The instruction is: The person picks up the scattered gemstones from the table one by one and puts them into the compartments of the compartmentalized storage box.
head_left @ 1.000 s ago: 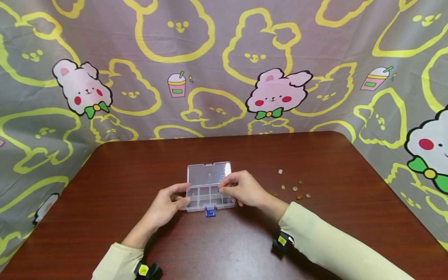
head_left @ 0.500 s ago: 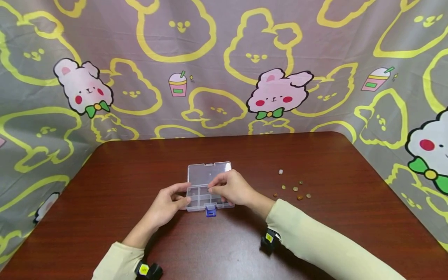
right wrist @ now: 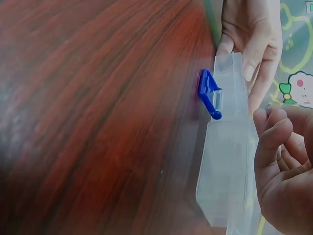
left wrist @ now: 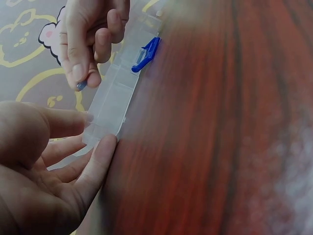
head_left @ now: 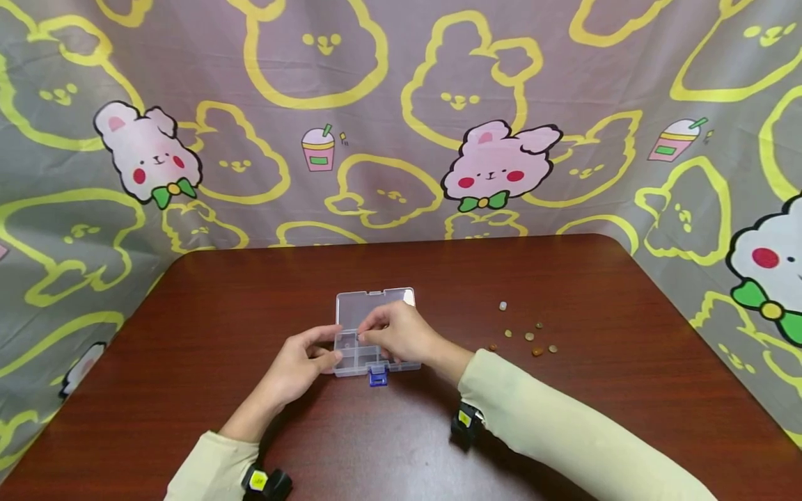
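Observation:
A clear plastic compartment box (head_left: 347, 361) stands with its lid raised at the back and a blue latch (head_left: 378, 377) at the front. My left hand (head_left: 296, 365) holds the box's left end between thumb and fingers. Above the back compartments, towards the left, my right hand (head_left: 401, 331) pinches a small bluish stone (left wrist: 81, 85) between thumb and fingertips; the fingers hide most of it. A tiny pale thing seems to lie in the back left compartment, too faint to name. The right hand covers the compartments on the right.
Several small stones lie scattered right of the box, among them a white one (head_left: 503, 306), an orange-brown one (head_left: 537, 351) and a greenish one (head_left: 508, 333). The brown wooden table (head_left: 250, 292) backs onto a patterned curtain (head_left: 388, 90).
My right hand has moved left over the box with the stone, from the right-hand compartments towards the left ones. The left hand keeps its hold on the box.

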`<state>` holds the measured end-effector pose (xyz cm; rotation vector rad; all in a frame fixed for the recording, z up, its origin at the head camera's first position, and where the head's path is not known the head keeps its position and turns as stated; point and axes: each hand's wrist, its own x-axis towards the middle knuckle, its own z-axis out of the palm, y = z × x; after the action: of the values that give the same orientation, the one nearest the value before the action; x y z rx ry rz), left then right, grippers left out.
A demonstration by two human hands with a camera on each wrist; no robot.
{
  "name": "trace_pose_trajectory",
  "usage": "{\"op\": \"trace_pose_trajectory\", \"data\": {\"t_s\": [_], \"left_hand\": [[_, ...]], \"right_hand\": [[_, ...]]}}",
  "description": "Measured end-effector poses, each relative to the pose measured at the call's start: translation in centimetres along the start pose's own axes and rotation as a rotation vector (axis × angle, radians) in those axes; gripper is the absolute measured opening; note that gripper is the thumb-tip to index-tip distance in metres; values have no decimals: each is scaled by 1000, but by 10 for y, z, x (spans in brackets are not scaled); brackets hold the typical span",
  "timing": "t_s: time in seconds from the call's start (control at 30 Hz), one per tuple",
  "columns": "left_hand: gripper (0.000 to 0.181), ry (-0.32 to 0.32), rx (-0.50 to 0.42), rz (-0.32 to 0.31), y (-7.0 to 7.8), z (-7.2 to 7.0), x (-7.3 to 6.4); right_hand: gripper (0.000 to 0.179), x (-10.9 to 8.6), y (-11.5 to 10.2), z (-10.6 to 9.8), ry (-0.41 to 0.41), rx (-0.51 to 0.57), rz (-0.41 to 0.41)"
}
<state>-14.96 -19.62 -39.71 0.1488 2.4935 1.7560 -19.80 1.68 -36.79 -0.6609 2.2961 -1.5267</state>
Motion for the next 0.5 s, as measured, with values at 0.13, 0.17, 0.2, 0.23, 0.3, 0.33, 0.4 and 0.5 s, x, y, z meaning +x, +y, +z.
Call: {"op": "trace_pose_trajectory", "data": {"t_s": [0.13, 0.17, 0.2, 0.23, 0.3, 0.33, 0.4, 0.5], "left_hand": [[46, -1, -3, 1, 0, -1, 0], [46, -2, -2, 2, 0, -1, 0], [46, -3, -3, 5, 0, -1, -1], [46, -6, -2, 6, 0, -1, 0], [46, -9, -3, 8, -1, -1, 0], [46, -9, -3, 9, -1, -1, 0], [47, -11, -4, 11, -2, 0, 1], [47, -10, -3, 12, -2, 0, 1]], "right_hand": [[6, 5, -2, 5, 6, -5, -3], [6, 6, -2, 6, 10, -10, -4], [5, 7, -2, 7, 13, -14, -4], [5, 8, -2, 7, 15, -18, -6], [5, 10, -3, 9, 18, -23, -10], [5, 11, -3, 9, 18, -25, -12], [5, 12, -4, 10, 16, -31, -11], [6, 14, -4, 11, 15, -37, -7]]}}
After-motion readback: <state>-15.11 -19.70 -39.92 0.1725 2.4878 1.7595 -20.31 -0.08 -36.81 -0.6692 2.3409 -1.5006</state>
